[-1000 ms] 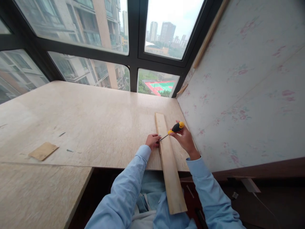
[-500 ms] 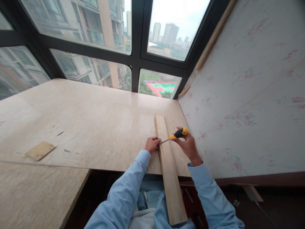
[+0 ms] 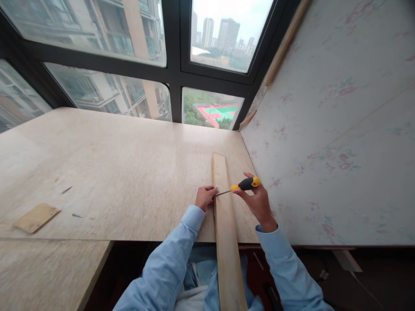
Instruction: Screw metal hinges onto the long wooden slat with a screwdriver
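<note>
A long wooden board (image 3: 226, 233) lies over the sill's front edge, its near end reaching down to my lap. My right hand (image 3: 257, 201) grips a screwdriver (image 3: 248, 183) with a black and yellow handle. The shaft crosses the board, and its tip meets the board's left edge beside my left hand (image 3: 205, 198). My left fingers are pinched there around a small shiny metal piece, mostly hidden, whose kind I cannot make out.
On the stone sill (image 3: 129, 172) to the left lie a small wooden piece (image 3: 36, 217) with holes and two small metal bits, one (image 3: 66, 190) behind the other (image 3: 77, 215). A papered wall (image 3: 324, 151) stands at the right. Dark-framed windows (image 3: 177, 101) rise behind the sill.
My view has shifted slightly, so the loose pieces appear farther left. The screwdriver handle has turned or shifted slightly right; its tip stays at the board's left edge.
</note>
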The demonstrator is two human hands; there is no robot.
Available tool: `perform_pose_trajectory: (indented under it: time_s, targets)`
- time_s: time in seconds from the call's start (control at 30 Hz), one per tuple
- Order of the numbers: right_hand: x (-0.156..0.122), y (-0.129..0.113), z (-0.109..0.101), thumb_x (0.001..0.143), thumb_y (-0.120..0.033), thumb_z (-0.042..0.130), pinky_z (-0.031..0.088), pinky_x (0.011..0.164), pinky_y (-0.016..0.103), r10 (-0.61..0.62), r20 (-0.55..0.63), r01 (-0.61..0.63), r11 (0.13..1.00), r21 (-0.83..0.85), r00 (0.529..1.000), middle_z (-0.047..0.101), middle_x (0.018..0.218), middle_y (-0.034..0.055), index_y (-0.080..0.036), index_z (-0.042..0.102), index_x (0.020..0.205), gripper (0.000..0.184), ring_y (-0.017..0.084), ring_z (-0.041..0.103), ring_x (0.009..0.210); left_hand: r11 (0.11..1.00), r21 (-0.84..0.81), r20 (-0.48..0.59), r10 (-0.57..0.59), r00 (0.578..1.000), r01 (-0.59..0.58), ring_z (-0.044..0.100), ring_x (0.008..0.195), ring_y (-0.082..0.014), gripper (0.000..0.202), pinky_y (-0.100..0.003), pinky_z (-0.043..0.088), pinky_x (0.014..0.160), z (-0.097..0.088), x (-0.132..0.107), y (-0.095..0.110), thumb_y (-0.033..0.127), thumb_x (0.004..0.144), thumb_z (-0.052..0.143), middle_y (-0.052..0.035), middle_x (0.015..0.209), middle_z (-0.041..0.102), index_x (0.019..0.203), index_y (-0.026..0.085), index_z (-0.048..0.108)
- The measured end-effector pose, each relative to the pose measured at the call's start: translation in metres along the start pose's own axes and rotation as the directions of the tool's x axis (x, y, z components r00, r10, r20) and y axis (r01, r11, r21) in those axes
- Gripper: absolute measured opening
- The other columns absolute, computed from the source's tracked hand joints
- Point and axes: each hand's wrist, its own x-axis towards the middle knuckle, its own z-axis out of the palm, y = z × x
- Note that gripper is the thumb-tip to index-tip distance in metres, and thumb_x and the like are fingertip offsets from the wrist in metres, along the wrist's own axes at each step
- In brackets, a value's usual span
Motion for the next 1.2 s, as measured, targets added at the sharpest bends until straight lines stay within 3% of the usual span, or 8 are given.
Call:
perform_pose_trajectory:
  time_s: [0.1,0.3,0.4,0.6,0.83,0.93,1.07,1.2]
  targets:
    - [0.003,0.004,0.004,0.067,-0.053,0.081,0.05,0.097,0.044,-0.041,-0.078,0.034,0.996,-0.087,0.996,0.066,0.103,0.0095,-0.019,0.053,0.127,0.075,0.024,0.064,0.095,1.0,-0.004,-0.008,-0.004,1.0,0.004,0.059,0.062,-0.0133,0.021,-0.023,0.047,0.053,0.0,0.0,0.001,0.017,0.063,0.072,-0.0057,0.074,0.066,0.083,0.01,0.07]
    - [0.002,0.008,0.008,0.086,-0.044,0.066,0.044,0.108,0.044,-0.056,0.237,-0.021,0.951,0.308,0.97,0.051,0.14,0.0117,-0.03,0.018,0.149,0.08,0.021,0.055,0.124,1.0,-0.016,-0.043,0.011,0.999,-0.011,0.059,0.06,-0.0128,0.021,-0.022,0.045,0.051,0.002,0.001,-0.004,0.019,0.064,0.071,-0.0049,0.073,0.066,0.084,0.01,0.071]
    - [0.003,0.005,0.005,0.087,-0.046,0.064,0.05,0.101,0.045,-0.014,0.247,-0.055,0.961,0.27,0.969,0.064,0.122,0.0115,-0.025,0.027,0.147,0.074,0.022,0.063,0.112,0.999,-0.033,-0.075,0.002,0.997,-0.005,0.058,0.058,-0.0119,0.023,-0.022,0.044,0.051,0.004,0.004,-0.005,0.02,0.063,0.075,-0.0039,0.072,0.066,0.084,0.011,0.071]
    - [0.014,0.01,0.006,0.069,-0.057,0.078,0.055,0.083,0.044,-0.048,-0.113,0.025,0.98,-0.198,0.992,0.067,0.089,0.0068,-0.018,0.054,0.127,0.074,0.022,0.063,0.077,0.997,-0.068,-0.044,-0.025,0.999,0.022,0.059,0.06,-0.0129,0.026,-0.024,0.047,0.052,0.012,0.011,-0.006,0.021,0.061,0.078,-0.0047,0.074,0.066,0.083,0.011,0.069]
    - [0.017,0.016,0.005,0.086,-0.047,0.064,0.048,0.102,0.041,-0.045,0.179,-0.011,0.954,0.298,0.983,0.055,0.136,0.0116,-0.028,0.026,0.145,0.073,0.022,0.055,0.125,0.997,-0.081,-0.057,-0.019,0.998,0.014,0.059,0.059,-0.013,0.021,-0.024,0.047,0.051,0.021,0.013,-0.005,0.018,0.064,0.074,-0.005,0.074,0.066,0.082,0.011,0.069]
    - [0.016,0.012,0.001,0.085,-0.048,0.066,0.05,0.099,0.045,-0.01,0.161,-0.024,0.977,0.21,0.987,0.066,0.117,0.0109,-0.023,0.033,0.144,0.072,0.023,0.064,0.11,0.997,-0.08,-0.049,-0.007,0.999,0.003,0.059,0.06,-0.0131,0.022,-0.024,0.047,0.052,0.019,0.013,-0.007,0.02,0.064,0.075,-0.0051,0.075,0.066,0.083,0.011,0.069]
    - [0.017,0.011,0.004,0.069,-0.055,0.079,0.052,0.092,0.048,0.004,-0.084,-0.016,0.99,-0.143,0.996,0.068,0.095,0.0093,-0.016,0.052,0.131,0.078,0.026,0.065,0.089,0.997,-0.082,0.018,0.003,1.0,-0.002,0.062,0.067,-0.0152,0.026,-0.025,0.049,0.057,0.012,0.014,-0.009,0.022,0.062,0.079,-0.0075,0.08,0.068,0.083,0.011,0.069]
    - [0.016,0.013,0.011,0.083,-0.053,0.067,0.049,0.101,0.043,-0.039,0.045,0.036,0.997,0.069,0.998,0.06,0.123,0.0117,-0.022,0.035,0.144,0.075,0.024,0.059,0.115,0.997,-0.074,0.042,0.002,0.999,0.001,0.063,0.07,-0.0162,0.029,-0.026,0.05,0.061,0.009,0.016,-0.01,0.023,0.061,0.079,-0.0089,0.083,0.069,0.085,0.01,0.069]
